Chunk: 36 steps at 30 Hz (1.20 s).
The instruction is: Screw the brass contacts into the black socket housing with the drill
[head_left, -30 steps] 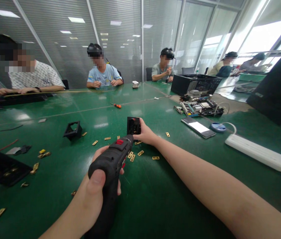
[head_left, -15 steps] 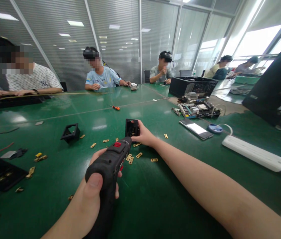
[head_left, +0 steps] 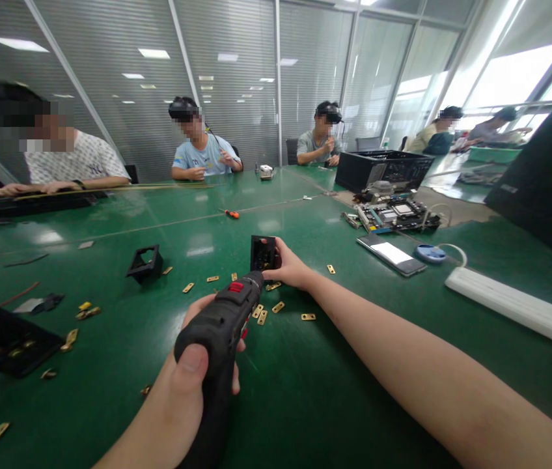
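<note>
My left hand (head_left: 191, 371) is wrapped round the grip of a black cordless drill (head_left: 224, 319) with a red switch on top. The drill's chuck points away from me, at the open side of a black plastic box (head_left: 262, 251). My right hand (head_left: 288, 266) holds that box by its right side, upright on the table. Where the drill tip meets the box is hidden behind the chuck. Small brass plates (head_left: 278, 306) with holes lie around the box. A second black frame (head_left: 144, 262) stands to the left.
On the green table (head_left: 295, 391), a black tray (head_left: 10, 342) with brass parts lies at left. An orange screwdriver (head_left: 232, 213) is farther back. At right are a phone (head_left: 391, 255), a white power strip (head_left: 510, 305), a circuit board (head_left: 398, 212) and a black case (head_left: 383, 168). Several people sit beyond.
The view has shifted slightly, so the table things appear a little farther right. My hands keep hold of the drill and box. Across the table, the person in light blue has raised a hand.
</note>
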Motion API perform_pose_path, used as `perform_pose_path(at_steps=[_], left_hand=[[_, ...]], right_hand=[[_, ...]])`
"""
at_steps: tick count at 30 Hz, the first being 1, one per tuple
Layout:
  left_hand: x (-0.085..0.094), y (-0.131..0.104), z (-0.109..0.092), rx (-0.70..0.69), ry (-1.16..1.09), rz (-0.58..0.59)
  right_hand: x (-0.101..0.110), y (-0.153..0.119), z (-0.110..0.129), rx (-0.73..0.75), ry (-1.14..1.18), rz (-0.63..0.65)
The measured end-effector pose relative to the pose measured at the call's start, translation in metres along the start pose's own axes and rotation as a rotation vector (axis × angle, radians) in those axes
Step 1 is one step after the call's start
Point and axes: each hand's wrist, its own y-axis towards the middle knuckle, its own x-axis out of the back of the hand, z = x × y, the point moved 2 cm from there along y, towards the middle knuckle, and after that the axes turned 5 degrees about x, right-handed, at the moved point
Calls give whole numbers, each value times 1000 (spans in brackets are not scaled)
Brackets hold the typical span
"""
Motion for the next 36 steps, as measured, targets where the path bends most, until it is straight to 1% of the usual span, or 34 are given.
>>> perform_pose_path(at_steps=[5, 9, 14, 20, 24, 29, 36], left_hand=[[0, -1, -1, -16, -42, -32], [-3, 0, -3, -11, -81, -61], [-6, 0, -7, -13, -75, -28], [-2, 0, -3, -3, -65, -40], [-3, -1, -6, 37, -50, -43], [-5, -2, -9, 15, -59, -25], [-3, -1, -2, -5, -30, -16]], right_hand=[[1, -1, 2, -5, -5, 1], [1, -1, 3, -3, 10, 14], [2, -1, 3, -11, 9, 12], [2, -1, 3, -25, 17, 17], [2, -1, 4, -27, 31, 29], [3, -1, 4, -25, 32, 40], [-1, 0, 3, -2, -53, -10]])
